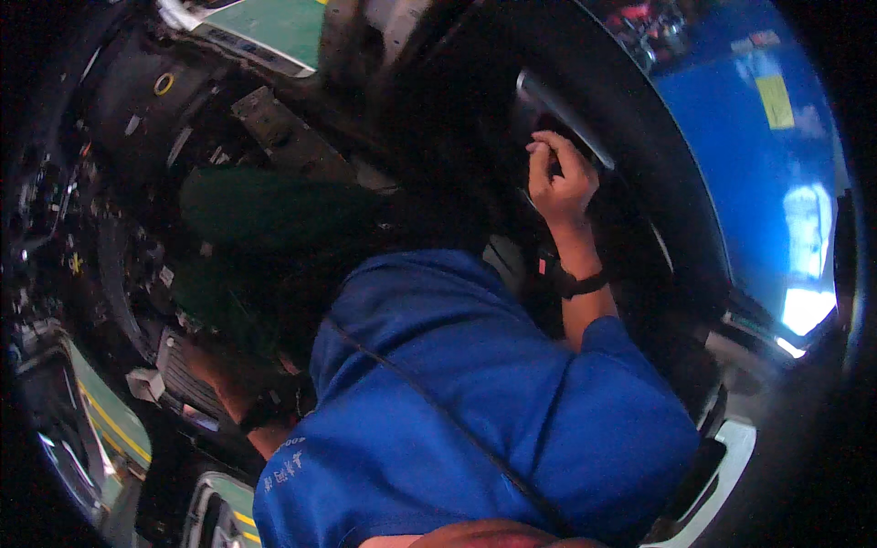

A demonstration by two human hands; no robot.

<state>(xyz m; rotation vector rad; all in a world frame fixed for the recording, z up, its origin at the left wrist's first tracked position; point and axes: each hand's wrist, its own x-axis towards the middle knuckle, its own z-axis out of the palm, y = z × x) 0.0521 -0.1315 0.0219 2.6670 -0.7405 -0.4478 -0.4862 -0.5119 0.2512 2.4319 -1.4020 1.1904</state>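
My right hand [564, 187] is raised at the dark door panel [512, 50] on the right, beside its long silver trim piece [566, 119]. Its fingers are curled and drawn together, with the tips near that trim; whatever lies between them is hidden. A dark band circles the wrist. At lower left my left hand [208, 363] reaches into shadow, next to a grey ribbed piece [185, 379]. Its fingers are lost in the dark, so their state does not show. My legs in dark green trousers [274, 215] stretch out to the left.
I sit inside a dark, stripped vehicle cabin. A bare metal bracket [283, 132] and a yellow ring [163, 84] lie ahead on the left. A small pale box [144, 384] sits by the ribbed piece. Beyond the door stands a glossy blue panel [722, 119] with a yellow label.
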